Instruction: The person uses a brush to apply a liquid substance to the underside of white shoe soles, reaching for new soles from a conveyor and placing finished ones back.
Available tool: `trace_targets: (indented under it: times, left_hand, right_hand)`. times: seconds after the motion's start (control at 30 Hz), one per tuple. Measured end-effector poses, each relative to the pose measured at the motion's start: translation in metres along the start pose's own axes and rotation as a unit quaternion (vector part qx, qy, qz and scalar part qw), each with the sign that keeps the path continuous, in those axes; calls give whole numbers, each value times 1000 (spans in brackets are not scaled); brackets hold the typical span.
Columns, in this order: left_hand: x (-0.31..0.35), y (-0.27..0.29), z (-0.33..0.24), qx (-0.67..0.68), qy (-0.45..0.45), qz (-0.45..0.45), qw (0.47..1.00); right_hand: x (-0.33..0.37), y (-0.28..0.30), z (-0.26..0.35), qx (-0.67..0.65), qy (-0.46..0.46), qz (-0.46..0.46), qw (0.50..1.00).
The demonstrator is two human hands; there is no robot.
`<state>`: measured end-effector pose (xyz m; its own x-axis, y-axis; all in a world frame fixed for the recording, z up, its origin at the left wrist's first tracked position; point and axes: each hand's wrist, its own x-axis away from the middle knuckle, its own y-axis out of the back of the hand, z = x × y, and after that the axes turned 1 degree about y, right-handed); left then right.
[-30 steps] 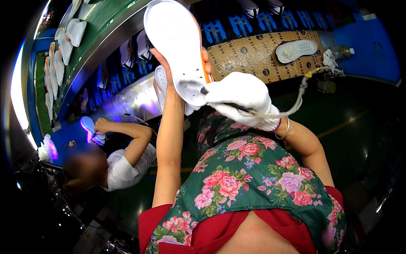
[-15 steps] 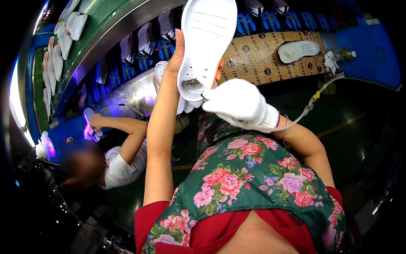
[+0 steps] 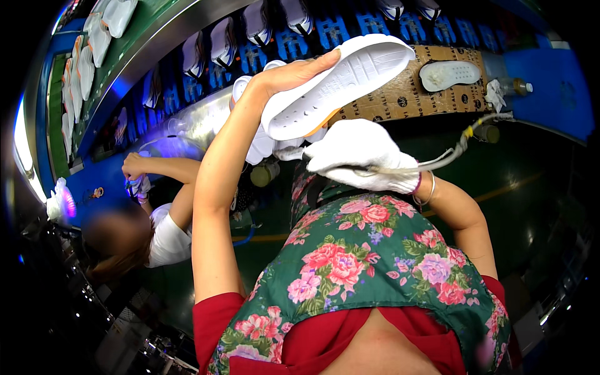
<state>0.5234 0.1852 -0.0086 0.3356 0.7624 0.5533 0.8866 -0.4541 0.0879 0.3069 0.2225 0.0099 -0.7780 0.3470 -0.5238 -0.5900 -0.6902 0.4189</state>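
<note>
My bare left hand (image 3: 290, 75) is closed on a white shoe sole (image 3: 340, 84), its thumb over the upper edge and the other fingers hidden. The sole is tilted, its ribbed, holed face showing and a strip of orange on its lower edge. Below it, my right hand (image 3: 356, 153), in a white knitted glove, is closed around a slim brush (image 3: 289, 153) whose pale tip points left. A thin tube (image 3: 453, 156) runs from the glove towards the right. The brush tip is below the sole's near end; whether they touch I cannot tell.
Cardboard (image 3: 400, 100) covers the bench ahead, with another white sole (image 3: 450, 75) on it. A bottle (image 3: 519, 87) and crumpled white tissue (image 3: 495, 95) are at right. Shoe uppers (image 3: 223, 42) stand on blue holders behind. At left, a co-worker's arm (image 3: 165, 167) reaches the bench.
The sole has swung from upright to slanting up to the right and come nearer, its face tilting. The gloved right hand has shifted slightly right and down, and the brush now shows more.
</note>
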Motion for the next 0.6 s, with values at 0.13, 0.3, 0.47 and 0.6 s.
trace_targets:
  times: [0.13,0.3,0.47,0.6]
  left_hand:
    - [10,-1,-14,-71,35,20,997]
    - [5,-6,1,-35,19,-36,999]
    - [-18,0,55,156,-15,10,988]
    - [-6,-24,68,538,-132,54,831]
  right_hand:
    - [-4,7,-5,48,-23,-15,998]
    - [-8,13,3,33,-39,1,999]
    - [5,16,9,-67,-164,24,984]
    - [12,28,9,-156,-291,-175,928]
